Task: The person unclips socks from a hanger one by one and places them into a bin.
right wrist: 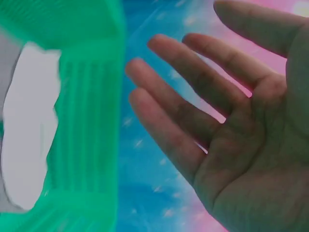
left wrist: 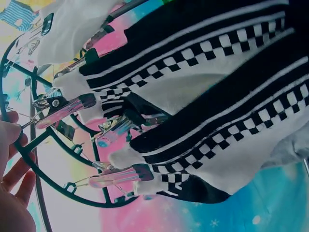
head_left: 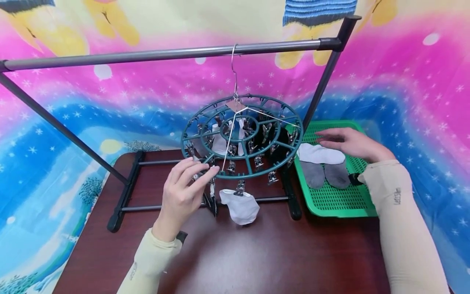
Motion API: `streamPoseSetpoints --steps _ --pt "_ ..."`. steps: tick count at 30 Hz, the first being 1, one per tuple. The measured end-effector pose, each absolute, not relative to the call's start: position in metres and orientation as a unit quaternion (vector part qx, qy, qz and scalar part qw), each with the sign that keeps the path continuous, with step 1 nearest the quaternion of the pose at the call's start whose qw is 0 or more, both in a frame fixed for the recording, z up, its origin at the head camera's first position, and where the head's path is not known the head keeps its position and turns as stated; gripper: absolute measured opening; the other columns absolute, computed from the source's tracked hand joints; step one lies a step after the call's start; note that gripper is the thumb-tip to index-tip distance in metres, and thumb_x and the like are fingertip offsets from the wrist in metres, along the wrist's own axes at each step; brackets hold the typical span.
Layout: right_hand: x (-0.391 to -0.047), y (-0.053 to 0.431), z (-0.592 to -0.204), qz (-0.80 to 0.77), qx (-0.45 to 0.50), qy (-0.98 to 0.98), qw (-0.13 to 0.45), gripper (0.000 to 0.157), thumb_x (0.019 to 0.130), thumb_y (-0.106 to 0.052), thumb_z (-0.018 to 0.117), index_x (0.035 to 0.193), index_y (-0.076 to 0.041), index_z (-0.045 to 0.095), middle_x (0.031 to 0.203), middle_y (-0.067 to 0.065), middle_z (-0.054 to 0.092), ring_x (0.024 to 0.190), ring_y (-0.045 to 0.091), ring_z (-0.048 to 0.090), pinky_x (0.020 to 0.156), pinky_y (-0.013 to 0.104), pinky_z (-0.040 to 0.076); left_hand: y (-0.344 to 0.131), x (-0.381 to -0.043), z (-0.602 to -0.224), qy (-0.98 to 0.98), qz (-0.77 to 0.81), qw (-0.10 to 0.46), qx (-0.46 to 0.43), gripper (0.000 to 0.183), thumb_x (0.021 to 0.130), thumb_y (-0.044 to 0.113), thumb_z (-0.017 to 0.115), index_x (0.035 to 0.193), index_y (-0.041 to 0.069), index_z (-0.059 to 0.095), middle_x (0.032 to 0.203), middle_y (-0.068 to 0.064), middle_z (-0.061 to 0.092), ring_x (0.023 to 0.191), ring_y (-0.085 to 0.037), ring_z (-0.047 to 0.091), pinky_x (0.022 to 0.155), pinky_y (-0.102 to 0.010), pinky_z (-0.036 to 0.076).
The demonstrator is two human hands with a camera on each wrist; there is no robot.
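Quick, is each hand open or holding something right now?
Left hand: closed, pinching the rim of the green clip hanger.
Right hand: open, holding nothing, near the green basket.

I find my left grip (head_left: 183,194) raised left of centre, fingers (head_left: 179,171) bent; my right grip (head_left: 356,143), further right, holds nothing, fingers extended and spread.

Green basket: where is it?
Head view, right side: the green basket is on the table, just right of the rack, near the right hand.
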State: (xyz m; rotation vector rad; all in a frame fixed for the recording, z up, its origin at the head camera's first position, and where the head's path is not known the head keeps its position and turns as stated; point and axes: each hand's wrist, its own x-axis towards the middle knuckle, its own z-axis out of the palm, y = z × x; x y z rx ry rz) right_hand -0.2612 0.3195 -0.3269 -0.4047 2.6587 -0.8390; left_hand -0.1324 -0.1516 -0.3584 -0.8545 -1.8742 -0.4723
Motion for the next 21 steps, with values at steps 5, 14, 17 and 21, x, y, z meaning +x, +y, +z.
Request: streamPoseSetpoints --steps 5,14,17,21 --pt "-0.232 0.300 -0.322 -0.296 -0.199 0.925 0.132 0.049 0.107 -0.032 0.059 0.152 -0.015 0.053 0.144 0.011 0.063 0.130 0.033 0.061 0.099 0.038 0.056 -0.147 -0.131 -0.358 -0.769 -0.187 0.491 -0.364 0.035 0.099 -0.002 0.056 0.121 0.016 0.077 0.106 -0.012 0.070 0.105 -0.035 0.063 0.097 -0.050 0.055" --pt "-0.188 0.253 -0.339 -0.274 -0.316 0.899 0.128 0.040 0.103 -0.029 0.066 0.141 -0.017 0.065 0.135 -0.002 0.070 0.122 0.020 0.067 0.098 0.040 0.058 -0.134 -0.127 -0.355 -0.779 -0.173 0.465 -0.384 0.037 0.099 0.001 0.057 0.127 0.016 0.074 0.109 -0.010 0.070 0.095 -0.030 0.063 0.088 -0.046 0.056" --pt "-0.172 0.238 -0.347 -0.269 -0.326 0.894 0.147 0.051 0.102 -0.038 0.065 0.148 -0.017 0.057 0.139 0.000 0.067 0.123 0.021 0.067 0.099 0.047 0.056 -0.130 -0.128 -0.356 -0.773 -0.177 0.466 -0.393 0.037 0.097 0.000 0.060 0.128 0.015 0.074 0.109 -0.009 0.071 0.092 -0.028 0.062 0.086 -0.043 0.055" --pt "-0.159 0.219 -0.356 -0.260 -0.349 0.886 0.160 0.065 0.102 -0.046 0.063 0.158 -0.019 0.044 0.148 0.000 0.061 0.128 0.021 0.064 0.102 0.047 0.054 -0.124 -0.129 -0.355 -0.765 -0.181 0.466 -0.406 0.039 0.093 -0.001 0.067 0.129 0.013 0.073 0.109 -0.008 0.071 0.091 -0.025 0.062 0.084 -0.041 0.054"
